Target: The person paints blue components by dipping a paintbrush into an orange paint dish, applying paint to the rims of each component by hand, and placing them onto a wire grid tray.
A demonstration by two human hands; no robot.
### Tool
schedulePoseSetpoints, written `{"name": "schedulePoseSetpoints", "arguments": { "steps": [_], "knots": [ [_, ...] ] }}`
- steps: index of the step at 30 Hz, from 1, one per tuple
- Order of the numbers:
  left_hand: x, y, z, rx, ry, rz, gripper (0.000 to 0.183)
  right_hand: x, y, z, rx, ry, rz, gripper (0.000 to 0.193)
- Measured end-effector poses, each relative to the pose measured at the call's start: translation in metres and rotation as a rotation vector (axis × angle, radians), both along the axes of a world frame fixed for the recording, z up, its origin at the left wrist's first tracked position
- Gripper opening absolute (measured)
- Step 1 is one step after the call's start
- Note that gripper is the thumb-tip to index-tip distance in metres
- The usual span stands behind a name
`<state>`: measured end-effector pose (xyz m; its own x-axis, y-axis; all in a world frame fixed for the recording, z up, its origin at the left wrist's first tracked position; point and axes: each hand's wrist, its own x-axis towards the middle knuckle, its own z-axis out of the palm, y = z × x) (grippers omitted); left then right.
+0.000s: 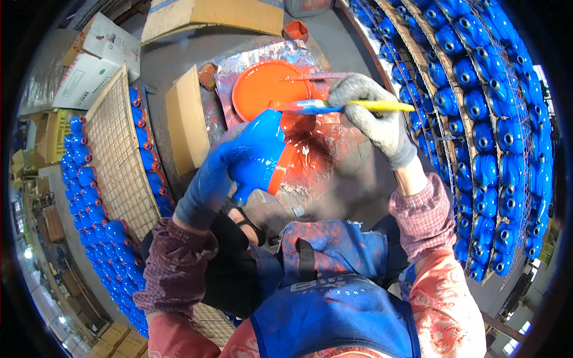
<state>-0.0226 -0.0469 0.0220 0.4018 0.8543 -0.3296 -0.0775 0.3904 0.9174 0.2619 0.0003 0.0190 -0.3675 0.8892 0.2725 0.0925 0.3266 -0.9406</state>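
Note:
My left hand (216, 160), in a blue-stained glove, is closed around a glossy blue casting (258, 152) with a short neck at its top. An orange band (279, 171) runs round the casting's wide right end, and its neck tip is orange too. Between the fingers of my right hand (371, 113), in a grey glove, is a paintbrush (382, 105) with a yellow handle. Its bristle end points left and lies at the casting's neck; whether it touches I cannot tell. Just beyond is a round pan (237, 89) of orange paint.
A paint-splattered stand (224, 65) bears the pan, with a stick across its rim. Racks of blue castings (477, 137) rise on the right. More blue castings (104, 238) line a mesh panel (119, 155) on the left. Cardboard (186, 119) stands beside the stand.

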Motion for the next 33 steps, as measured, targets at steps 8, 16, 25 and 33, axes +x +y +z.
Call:
{"name": "schedulePoseSetpoints", "arguments": {
  "steps": [8,16,25,33],
  "knots": [
    [0.006,-0.027,-0.008,-0.474,-0.974,-0.028,0.09,-0.011,-0.01,-0.022,0.023,0.623,0.143,0.028],
    [0.003,-0.023,0.007,-0.445,-0.649,-0.131,0.102,-0.007,-0.007,-0.012,-0.152,0.633,0.094,0.036],
    [0.006,-0.013,0.013,-0.216,-0.198,0.057,0.062,0.025,-0.008,0.03,-0.218,0.157,0.065,0.02],
    [-0.02,-0.024,-0.014,-0.095,-0.271,0.306,0.056,0.015,0.001,0.022,-0.299,0.226,-0.109,0.022]
  ]
}}
